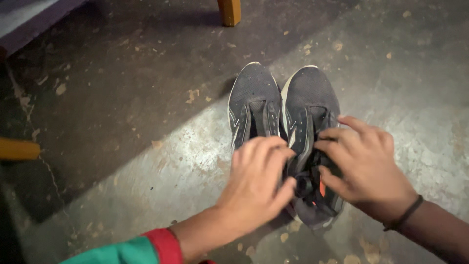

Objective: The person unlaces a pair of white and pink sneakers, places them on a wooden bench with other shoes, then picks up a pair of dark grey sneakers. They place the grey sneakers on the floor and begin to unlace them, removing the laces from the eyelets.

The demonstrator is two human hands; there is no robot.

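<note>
On the concrete floor, about midway across and toward its far edge, a pair of dark grey running shoes stands side by side, toes pointing away from the wearer of the head camera. Left shoe and right shoe touch along their inner sides; both show white sole edging at the toe. Left hand lies palm down over the rear of the left shoe, fingers curled and reaching across to the black laces of the right shoe; whether it pinches them cannot be told. Right hand rests on the right shoe's outer side, fingers bent at the lace area, thumb toward the tongue; its hold on the laces likewise cannot be confirmed. A dark band circles the right wrist. A red and green sleeve covers the left forearm. Floor surface is stained and littered with pale flecks. A wooden leg stands at the far edge, another wooden piece at the left edge.
</note>
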